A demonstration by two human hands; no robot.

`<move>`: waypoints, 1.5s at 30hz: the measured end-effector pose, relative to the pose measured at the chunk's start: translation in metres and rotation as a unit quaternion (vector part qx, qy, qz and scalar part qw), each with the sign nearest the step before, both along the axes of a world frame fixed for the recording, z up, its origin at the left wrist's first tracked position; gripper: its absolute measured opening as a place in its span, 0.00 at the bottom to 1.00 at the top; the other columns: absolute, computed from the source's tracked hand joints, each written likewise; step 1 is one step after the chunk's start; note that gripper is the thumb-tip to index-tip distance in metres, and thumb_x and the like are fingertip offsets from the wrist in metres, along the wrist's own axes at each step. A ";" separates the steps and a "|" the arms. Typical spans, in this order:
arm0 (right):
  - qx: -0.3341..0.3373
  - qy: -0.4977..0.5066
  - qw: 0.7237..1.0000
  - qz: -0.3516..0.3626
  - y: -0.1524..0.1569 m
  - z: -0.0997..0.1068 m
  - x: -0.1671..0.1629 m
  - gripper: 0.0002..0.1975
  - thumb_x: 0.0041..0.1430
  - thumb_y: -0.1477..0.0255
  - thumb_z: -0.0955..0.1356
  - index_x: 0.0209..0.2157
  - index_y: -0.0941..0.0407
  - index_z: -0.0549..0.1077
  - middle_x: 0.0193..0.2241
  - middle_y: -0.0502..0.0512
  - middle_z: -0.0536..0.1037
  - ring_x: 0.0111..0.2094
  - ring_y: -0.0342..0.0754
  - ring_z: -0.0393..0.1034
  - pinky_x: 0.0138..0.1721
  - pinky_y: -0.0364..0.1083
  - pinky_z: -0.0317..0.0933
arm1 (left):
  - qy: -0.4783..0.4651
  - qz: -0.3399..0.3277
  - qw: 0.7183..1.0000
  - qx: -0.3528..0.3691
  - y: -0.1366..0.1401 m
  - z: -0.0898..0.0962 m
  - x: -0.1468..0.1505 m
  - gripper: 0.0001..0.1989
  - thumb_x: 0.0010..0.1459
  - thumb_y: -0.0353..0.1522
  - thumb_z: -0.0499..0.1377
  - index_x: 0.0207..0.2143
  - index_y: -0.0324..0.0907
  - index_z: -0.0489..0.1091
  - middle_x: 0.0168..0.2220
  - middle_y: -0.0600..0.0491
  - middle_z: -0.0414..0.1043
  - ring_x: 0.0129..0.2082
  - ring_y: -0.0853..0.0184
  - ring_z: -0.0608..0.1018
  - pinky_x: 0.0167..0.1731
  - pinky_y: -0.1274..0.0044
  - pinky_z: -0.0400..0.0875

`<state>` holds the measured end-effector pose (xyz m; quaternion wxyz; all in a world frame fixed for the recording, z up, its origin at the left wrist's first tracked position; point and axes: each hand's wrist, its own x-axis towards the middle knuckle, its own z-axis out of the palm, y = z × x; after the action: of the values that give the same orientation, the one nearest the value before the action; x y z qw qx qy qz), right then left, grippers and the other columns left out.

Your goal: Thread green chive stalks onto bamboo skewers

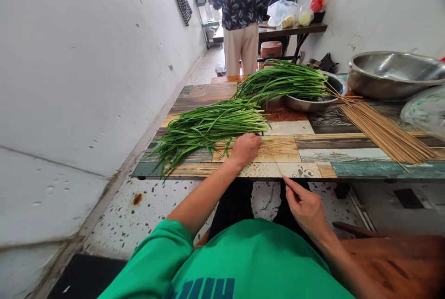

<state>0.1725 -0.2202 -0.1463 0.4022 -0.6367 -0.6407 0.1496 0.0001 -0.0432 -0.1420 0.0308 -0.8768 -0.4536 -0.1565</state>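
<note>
My right hand [304, 204] pinches one end of a thin bamboo skewer [277, 164] at the table's front edge. The skewer slants up and left toward my left hand [246, 149], which is closed low over the tabletop. A few garlic chives seem to pass under its curled fingers, with leaves showing to the left and a pale stalk end to the right; the grip itself is partly hidden. Just beyond lies a loose pile of green garlic chives [215, 125], pale ends to the right. A second bunch of garlic chives [285, 81] rests across a steel bowl [313, 104].
Many bamboo skewers [385, 132] lie fanned out on the right of the patterned table [316, 155]. Behind them stand a large steel basin [392, 81] and a clear plastic bag [427, 111]. A person [243, 11] stands beyond the table. A white wall [86, 58] runs along the left.
</note>
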 end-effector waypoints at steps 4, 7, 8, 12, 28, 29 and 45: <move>0.004 -0.008 1.000 -0.001 0.000 -0.001 0.000 0.18 0.60 0.70 0.62 0.46 0.58 0.79 0.29 0.54 0.83 0.15 0.42 0.68 0.21 0.41 0.66 | -0.003 0.004 1.000 -0.002 0.000 -0.001 0.000 0.15 0.66 0.32 0.46 0.37 0.41 0.72 0.34 0.48 0.72 0.37 0.63 0.72 0.36 0.73 0.65; 0.012 -0.011 1.000 0.000 0.001 -0.002 0.001 0.18 0.60 0.70 0.62 0.45 0.57 0.79 0.32 0.55 0.83 0.19 0.43 0.72 0.24 0.41 0.68 | -0.008 0.005 1.000 -0.008 0.000 -0.001 0.000 0.15 0.66 0.32 0.46 0.37 0.41 0.72 0.35 0.48 0.72 0.37 0.63 0.72 0.36 0.73 0.65; 0.014 -0.011 1.000 0.000 0.002 -0.002 0.001 0.18 0.59 0.70 0.62 0.45 0.57 0.80 0.32 0.56 0.83 0.20 0.44 0.72 0.25 0.41 0.69 | -0.008 0.006 1.000 -0.009 0.000 -0.001 0.000 0.15 0.66 0.32 0.46 0.37 0.41 0.72 0.35 0.47 0.72 0.37 0.63 0.72 0.36 0.73 0.65; 0.013 -0.013 1.000 -0.006 0.002 -0.005 0.001 0.18 0.60 0.70 0.62 0.46 0.57 0.79 0.30 0.55 0.83 0.17 0.43 0.71 0.23 0.41 0.68 | -0.010 0.005 1.000 -0.011 0.000 -0.001 0.001 0.15 0.65 0.32 0.46 0.37 0.41 0.73 0.35 0.47 0.72 0.37 0.63 0.72 0.36 0.73 0.65; 0.026 -0.019 0.999 0.002 0.009 -0.006 -0.004 0.18 0.61 0.71 0.61 0.46 0.58 0.79 0.36 0.57 0.82 0.28 0.48 0.78 0.31 0.43 0.72 | -0.033 -0.021 0.998 -0.044 0.004 0.003 -0.002 0.15 0.65 0.31 0.46 0.37 0.41 0.73 0.34 0.48 0.73 0.36 0.65 0.74 0.37 0.75 0.67; 0.028 -0.018 0.999 0.003 0.010 -0.007 -0.004 0.18 0.61 0.72 0.61 0.46 0.57 0.79 0.37 0.57 0.82 0.29 0.48 0.78 0.32 0.43 0.72 | -0.036 -0.022 0.998 -0.047 0.004 0.004 -0.002 0.16 0.65 0.31 0.46 0.37 0.41 0.74 0.35 0.48 0.73 0.36 0.65 0.74 0.37 0.75 0.67; 0.066 -0.021 0.997 0.023 0.011 -0.003 -0.011 0.17 0.62 0.74 0.62 0.47 0.61 0.78 0.39 0.60 0.82 0.32 0.49 0.79 0.35 0.43 0.73 | -0.144 -0.005 0.988 -0.046 0.003 0.005 -0.003 0.12 0.64 0.33 0.52 0.42 0.41 0.75 0.39 0.49 0.77 0.41 0.65 0.76 0.45 0.73 0.68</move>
<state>0.1615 -0.2089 -0.1489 0.4260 -0.5968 -0.6721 0.1031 -0.0033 -0.0405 -0.1374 -0.0765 -0.8478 -0.4557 -0.2602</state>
